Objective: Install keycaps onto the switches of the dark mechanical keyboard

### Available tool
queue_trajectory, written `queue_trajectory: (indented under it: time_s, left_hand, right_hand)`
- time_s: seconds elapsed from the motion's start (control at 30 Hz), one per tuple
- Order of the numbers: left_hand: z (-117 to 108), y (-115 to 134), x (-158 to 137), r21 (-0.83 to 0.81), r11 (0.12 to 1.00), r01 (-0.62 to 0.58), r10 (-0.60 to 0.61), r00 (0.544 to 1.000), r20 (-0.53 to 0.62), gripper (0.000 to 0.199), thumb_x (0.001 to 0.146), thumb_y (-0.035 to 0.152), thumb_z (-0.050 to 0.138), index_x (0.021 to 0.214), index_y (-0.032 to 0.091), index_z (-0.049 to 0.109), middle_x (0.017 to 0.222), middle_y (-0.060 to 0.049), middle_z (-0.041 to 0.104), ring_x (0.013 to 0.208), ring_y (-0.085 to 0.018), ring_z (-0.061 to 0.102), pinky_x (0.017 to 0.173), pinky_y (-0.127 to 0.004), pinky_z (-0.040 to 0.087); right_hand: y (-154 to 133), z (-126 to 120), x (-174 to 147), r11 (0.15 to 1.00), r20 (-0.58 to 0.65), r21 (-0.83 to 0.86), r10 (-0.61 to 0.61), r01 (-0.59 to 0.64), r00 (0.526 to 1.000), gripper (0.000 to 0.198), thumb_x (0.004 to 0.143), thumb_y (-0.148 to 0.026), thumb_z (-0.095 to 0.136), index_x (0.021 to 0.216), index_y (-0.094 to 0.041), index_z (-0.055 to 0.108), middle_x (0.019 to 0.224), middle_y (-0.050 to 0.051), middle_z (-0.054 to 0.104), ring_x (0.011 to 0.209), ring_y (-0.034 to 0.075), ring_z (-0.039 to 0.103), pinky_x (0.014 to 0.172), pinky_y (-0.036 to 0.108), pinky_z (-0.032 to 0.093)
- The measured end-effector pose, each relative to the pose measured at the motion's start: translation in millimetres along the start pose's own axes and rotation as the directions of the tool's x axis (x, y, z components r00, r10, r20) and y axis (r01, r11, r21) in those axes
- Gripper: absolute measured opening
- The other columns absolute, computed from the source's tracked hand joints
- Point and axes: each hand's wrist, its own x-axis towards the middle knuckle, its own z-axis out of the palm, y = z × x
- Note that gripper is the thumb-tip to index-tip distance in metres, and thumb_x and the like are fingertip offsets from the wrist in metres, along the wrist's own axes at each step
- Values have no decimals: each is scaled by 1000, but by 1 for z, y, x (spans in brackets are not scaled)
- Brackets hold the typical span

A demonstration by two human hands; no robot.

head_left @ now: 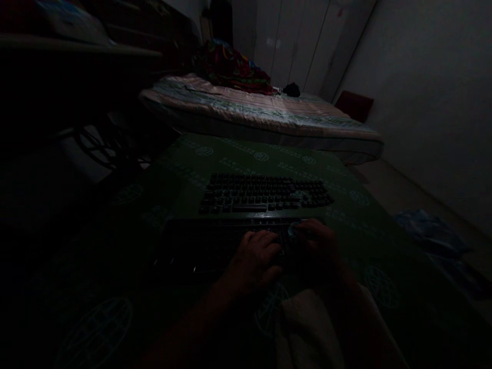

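Observation:
A dark keyboard body [200,246] lies on the green table covering [253,156], its details mostly lost in shadow. Over its right half rests my left hand [255,259], palm down, fingers slightly apart and touching it. To the right, my right hand [319,241] bends its fingers at the keyboard's right end. A small roundish piece with a bluish sheen [292,232] shows at those fingertips; it is too dark to name. Behind the keyboard, loose black keycaps [249,193] are laid out in keyboard order, with some gaps.
A pale cloth [309,325] lies near my right forearm. Past the table's far edge stands a bed [269,110] with a red patterned blanket [234,66]. Bluish fabric [428,230] is on the floor at right. A dark raised surface [77,48] stands at left.

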Motion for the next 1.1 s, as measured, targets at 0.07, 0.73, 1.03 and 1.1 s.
queue_trajectory:
  time_s: [0.07, 0.73, 1.03, 1.1]
  left_hand:
    - [0, 0, 0, -8, 1000, 4, -4, 1000, 5, 34, 78, 33, 63, 110, 22, 58, 135, -7, 52, 126, -27, 42, 104, -50, 29]
    - [0, 1, -2, -5, 1000, 18, -18, 1000, 16, 35, 78, 33, 63, 111, 22, 58, 136, -7, 51, 127, -27, 42, 105, -51, 29]
    - [-2, 0, -1, -14, 1000, 20, -20, 1000, 24, 33, 77, 33, 64, 108, 22, 59, 135, -8, 52, 126, -28, 42, 102, -50, 31]
    - [-1, 0, -1, -16, 1000, 14, -14, 1000, 12, 34, 77, 32, 65, 108, 22, 58, 134, -7, 53, 126, -27, 42, 102, -50, 30]
  right_hand:
    - [1, -1, 0, 1000, -8, -9, 10, -10, 1000, 8, 81, -25, 62, 79, -21, 68, 77, 4, 66, 70, 16, 62, 64, 28, 49]
    - [-1, -8, -6, 990, -16, -4, 139, -139, 990, 9, 78, -29, 64, 77, -21, 68, 77, 4, 69, 70, 18, 65, 63, 29, 50]
    - [-3, -8, -6, 986, -30, 36, 164, -162, 986, 14, 80, -35, 63, 80, -22, 69, 81, 5, 70, 72, 19, 66, 63, 29, 51]
    - [-2, -8, -6, 988, -4, 24, 153, -153, 988, 14, 78, -34, 63, 78, -22, 69, 78, 5, 71, 71, 19, 66, 62, 28, 50]
